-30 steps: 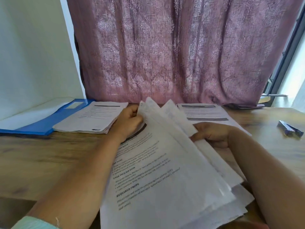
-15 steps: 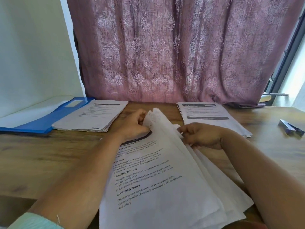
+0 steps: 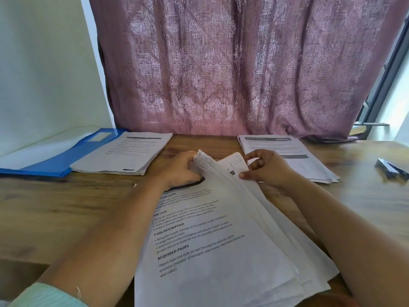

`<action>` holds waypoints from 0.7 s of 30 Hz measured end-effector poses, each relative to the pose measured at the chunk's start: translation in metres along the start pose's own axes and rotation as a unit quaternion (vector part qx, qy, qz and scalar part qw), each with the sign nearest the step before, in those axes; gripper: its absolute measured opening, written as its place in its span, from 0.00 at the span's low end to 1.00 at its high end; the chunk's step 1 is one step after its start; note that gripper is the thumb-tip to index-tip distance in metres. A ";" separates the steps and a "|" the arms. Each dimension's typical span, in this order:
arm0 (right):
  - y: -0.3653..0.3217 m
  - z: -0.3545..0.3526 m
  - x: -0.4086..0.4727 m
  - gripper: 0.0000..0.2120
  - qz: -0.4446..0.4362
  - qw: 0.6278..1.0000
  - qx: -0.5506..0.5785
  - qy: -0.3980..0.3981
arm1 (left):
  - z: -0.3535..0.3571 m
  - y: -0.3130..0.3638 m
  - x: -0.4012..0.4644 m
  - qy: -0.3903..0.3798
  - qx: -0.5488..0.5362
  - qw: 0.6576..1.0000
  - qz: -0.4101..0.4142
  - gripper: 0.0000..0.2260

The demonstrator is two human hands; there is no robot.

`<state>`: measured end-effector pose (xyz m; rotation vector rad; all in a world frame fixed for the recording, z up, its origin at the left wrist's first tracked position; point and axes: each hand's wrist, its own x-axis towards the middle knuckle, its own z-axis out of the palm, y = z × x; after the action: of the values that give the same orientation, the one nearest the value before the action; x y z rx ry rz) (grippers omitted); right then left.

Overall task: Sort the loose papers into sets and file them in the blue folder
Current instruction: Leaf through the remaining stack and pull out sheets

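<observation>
A fanned bundle of loose printed papers (image 3: 212, 244) lies in front of me on the wooden table. My left hand (image 3: 180, 170) grips the top left corners of the upper sheets, which curl up over its fingers. My right hand (image 3: 264, 168) pinches the folded-up corner of a lower sheet with handwriting on it. A sorted stack of papers (image 3: 124, 155) lies at the back left, partly on the open blue folder (image 3: 51, 161). A second sorted stack (image 3: 285, 156) lies at the back right, behind my right hand.
A dark pen or marker (image 3: 391, 169) lies near the table's right edge. A mauve patterned curtain (image 3: 232, 69) hangs right behind the table (image 3: 55, 209). A pale wall stands at the left and a window frame at the far right.
The lifted sheets have come down flatter. My right hand moved up and left to the sheets' top corners and now pinches one corner. My left hand stays at the top left.
</observation>
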<state>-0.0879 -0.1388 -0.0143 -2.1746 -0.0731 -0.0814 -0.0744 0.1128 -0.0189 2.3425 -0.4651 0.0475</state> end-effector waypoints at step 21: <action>0.002 0.004 -0.001 0.19 0.018 0.998 -0.037 -0.050 | -0.001 -0.013 0.007 -0.055 -0.080 0.995 0.024 0.02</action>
<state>-0.0887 -0.1366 -0.0185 -2.2532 -0.0897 0.0464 -0.0631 0.1201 -0.0252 2.1848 -0.5579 -0.0931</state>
